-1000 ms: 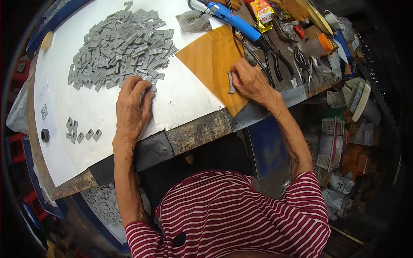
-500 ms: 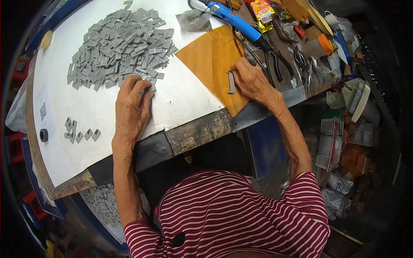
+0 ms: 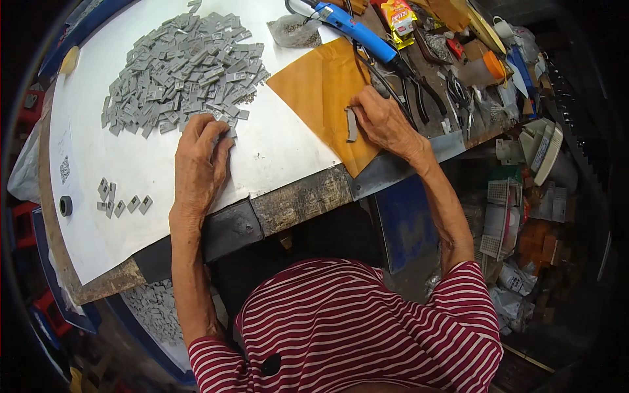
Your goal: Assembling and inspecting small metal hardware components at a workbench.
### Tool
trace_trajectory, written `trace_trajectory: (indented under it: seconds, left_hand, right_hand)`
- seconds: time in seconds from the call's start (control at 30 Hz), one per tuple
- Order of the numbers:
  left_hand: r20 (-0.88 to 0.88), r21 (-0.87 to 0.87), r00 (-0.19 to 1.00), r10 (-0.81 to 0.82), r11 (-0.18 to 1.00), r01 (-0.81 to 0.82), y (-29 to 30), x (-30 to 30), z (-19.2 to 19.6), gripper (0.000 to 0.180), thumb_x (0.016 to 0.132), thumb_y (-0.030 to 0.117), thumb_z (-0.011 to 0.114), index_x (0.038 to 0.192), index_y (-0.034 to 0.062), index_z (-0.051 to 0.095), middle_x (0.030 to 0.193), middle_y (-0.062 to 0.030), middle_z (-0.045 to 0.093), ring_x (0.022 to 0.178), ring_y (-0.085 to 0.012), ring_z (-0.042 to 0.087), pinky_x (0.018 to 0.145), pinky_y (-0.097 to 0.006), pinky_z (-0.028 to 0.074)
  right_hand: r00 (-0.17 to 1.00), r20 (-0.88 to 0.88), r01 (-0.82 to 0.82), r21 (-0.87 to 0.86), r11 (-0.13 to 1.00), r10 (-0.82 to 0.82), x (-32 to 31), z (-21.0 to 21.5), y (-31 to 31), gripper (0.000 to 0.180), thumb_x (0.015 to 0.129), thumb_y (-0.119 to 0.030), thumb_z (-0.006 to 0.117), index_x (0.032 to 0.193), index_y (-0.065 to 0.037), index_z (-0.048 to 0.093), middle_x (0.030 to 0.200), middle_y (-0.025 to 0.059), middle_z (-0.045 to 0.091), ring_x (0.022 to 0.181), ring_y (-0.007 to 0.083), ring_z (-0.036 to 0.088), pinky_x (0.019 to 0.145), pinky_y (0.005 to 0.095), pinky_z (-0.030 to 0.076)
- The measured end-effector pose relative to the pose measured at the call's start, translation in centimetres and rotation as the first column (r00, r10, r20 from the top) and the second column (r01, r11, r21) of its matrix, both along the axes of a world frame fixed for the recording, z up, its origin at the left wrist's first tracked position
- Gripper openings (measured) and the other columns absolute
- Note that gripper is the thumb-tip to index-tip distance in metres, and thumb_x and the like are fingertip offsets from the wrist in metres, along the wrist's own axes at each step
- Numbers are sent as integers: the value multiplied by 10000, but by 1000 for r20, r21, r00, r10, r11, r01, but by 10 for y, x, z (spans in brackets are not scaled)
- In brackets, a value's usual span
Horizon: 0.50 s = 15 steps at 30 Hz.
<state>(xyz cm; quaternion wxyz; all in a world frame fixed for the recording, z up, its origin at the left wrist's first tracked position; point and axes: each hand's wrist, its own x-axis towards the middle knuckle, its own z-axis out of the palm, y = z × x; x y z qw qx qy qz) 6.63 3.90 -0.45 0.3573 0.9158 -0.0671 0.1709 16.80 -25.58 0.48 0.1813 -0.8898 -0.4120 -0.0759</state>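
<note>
A heap of small grey rectangular plates lies on the white-covered table. At its near edge, my left hand is closed, thumb and fingers bent together around a small grey plate that shows only in part. Over the brown paper to the right, my right hand has its fingers curled, with the fingertips at the upper end of a narrow grey strip. The fingers hide the grip on that strip in part.
Several separate grey plates lie at the left near a black ring. Behind the paper are a bag of small parts, a blue electric screwdriver and pliers. The table's worn front edge runs before me.
Both hands stay almost in place. The right fingers and the grey strip shift very slightly; the heap looks the same.
</note>
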Motion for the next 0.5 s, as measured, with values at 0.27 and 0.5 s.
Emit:
trace_trajectory:
  seconds: [0.27, 0.5]
  left_hand:
    - [-4, -9, 1000, -4, 1000, 4, 0, 0, 0, 150, 743, -11, 603, 887, -18, 563, 947, -128, 516, 833, -272, 558, 732, -308, 457]
    - [-14, -37, 1000, -1, 999, 0, -1, 0, 1, 192, 715, -35, 607, 902, -22, 563, 928, -142, 526, 834, -296, 546, 730, -335, 451]
  right_hand:
    - [1000, -9, -14, 8, 1000, 14, 2, 0, 0, 100, 768, 26, 539, 839, 15, 469, 765, 155, 506, 679, 355, 531, 551, 401, 428]
    - [1000, 22, 11, -1, 1000, -11, 0, -2, 2, 108, 753, 29, 543, 820, 15, 459, 754, 158, 500, 665, 349, 531, 540, 403, 424]
